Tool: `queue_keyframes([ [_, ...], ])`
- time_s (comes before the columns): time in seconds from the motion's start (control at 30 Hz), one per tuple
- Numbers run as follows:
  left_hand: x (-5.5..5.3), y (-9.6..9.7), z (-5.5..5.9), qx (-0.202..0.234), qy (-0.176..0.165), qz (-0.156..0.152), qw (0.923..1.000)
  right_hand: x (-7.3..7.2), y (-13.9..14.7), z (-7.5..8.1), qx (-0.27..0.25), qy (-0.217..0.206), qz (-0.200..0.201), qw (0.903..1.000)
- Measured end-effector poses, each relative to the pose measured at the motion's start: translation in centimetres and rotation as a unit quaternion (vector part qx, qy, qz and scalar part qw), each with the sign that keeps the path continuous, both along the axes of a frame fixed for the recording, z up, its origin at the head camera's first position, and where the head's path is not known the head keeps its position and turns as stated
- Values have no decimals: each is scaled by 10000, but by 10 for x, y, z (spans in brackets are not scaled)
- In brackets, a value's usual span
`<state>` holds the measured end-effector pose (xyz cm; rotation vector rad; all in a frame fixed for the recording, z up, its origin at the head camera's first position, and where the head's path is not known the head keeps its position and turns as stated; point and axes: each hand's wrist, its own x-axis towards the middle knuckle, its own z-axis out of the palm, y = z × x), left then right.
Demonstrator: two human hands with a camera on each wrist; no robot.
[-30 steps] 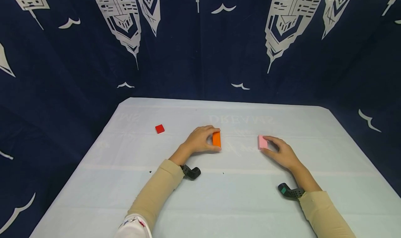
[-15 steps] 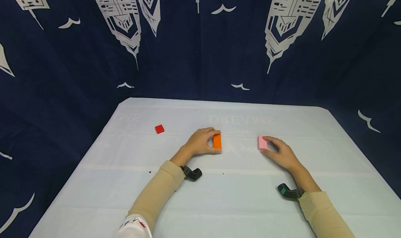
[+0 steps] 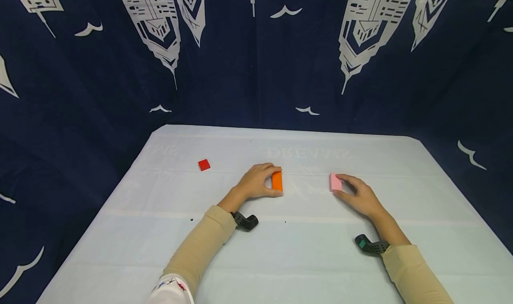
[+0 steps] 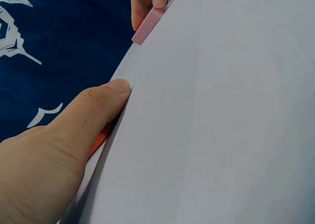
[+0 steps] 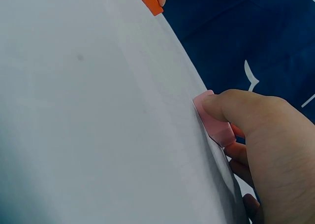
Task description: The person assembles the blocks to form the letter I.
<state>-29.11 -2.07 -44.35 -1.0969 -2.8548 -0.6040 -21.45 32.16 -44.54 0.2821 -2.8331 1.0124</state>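
Note:
In the head view, my left hand (image 3: 256, 182) pinches an orange block (image 3: 277, 181) between thumb and fingers, near the middle of the table. Seen from the left wrist, the thumb (image 4: 96, 108) covers most of that block, and only an orange sliver (image 4: 100, 139) shows. To the right, my right hand (image 3: 360, 197) grips a pink block (image 3: 335, 182) by its near and far sides. The right wrist view shows the thumb lying on the pink block (image 5: 215, 119), with fingers behind it. A gap of bare cloth separates the two blocks.
A small red block (image 3: 204, 164) lies on the white tabletop (image 3: 304, 250), left of my left hand. Behind the table hangs a dark blue curtain (image 3: 256, 72) with white building prints. Each wrist wears a black camera mount (image 3: 246, 222). A tiny dark speck (image 3: 192, 220) lies near the left forearm.
My left hand and the orange block have shifted very slightly toward the near side since one second ago. The right hand, the pink block and the red block look unmoved.

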Motion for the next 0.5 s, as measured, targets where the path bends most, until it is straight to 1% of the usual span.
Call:
queue_keyframes([
  [0.3, 0, -1, -4, 298, -367, 8, 9989, 0, 0, -2, 51, 63, -64, 9999],
  [0.5, 0, -2, -3, 421, -513, 23, 9978, 1, 0, -2, 28, 148, -128, 9998],
])
